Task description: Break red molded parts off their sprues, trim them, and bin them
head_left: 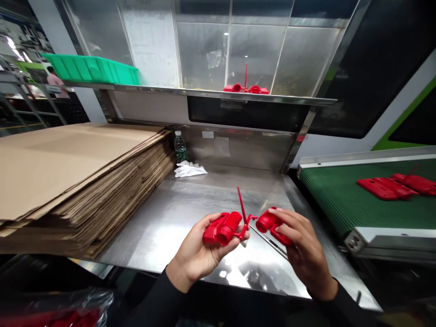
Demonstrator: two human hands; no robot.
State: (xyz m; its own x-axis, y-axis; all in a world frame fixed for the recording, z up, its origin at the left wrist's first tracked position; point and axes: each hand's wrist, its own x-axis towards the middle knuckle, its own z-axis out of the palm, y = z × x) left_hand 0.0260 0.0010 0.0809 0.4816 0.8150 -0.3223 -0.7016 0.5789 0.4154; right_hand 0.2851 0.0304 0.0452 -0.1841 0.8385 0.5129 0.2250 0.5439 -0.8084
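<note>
The steel worktable (190, 200) fills the middle of the view, its near edge running along six o'clock and its back wall rising at twelve; most of its centre is bare metal, open room from the hands up to the back wall. At nine o'clock a tall stack of flat cardboard sheets (71, 181) sits on the table's left part, its ragged right edge ending near the centre strip. At three o'clock the green conveyor belt (340, 200) runs beside the table's right edge, carrying red plastic parts (395, 186) well apart from the hands. Up at twelve, a shelf (204, 93) juts over the table with a green bin (91, 68) at eleven o'clock and another red moulding (245, 87) near its front edge. Against the back wall stand a small water bottle (180, 146) and a crumpled white glove (189, 169) just beside it. Now down to five o'clock — the left hand (200, 252) is curled palm-up around one half of the red moulded piece (238, 225), fingers closed under it. The right hand (301, 245) grips the other half from above, fingers wrapped over it — the thin sprue stands up between them. A slim metal tool (269, 240) lies on the table under the right hand.
</note>
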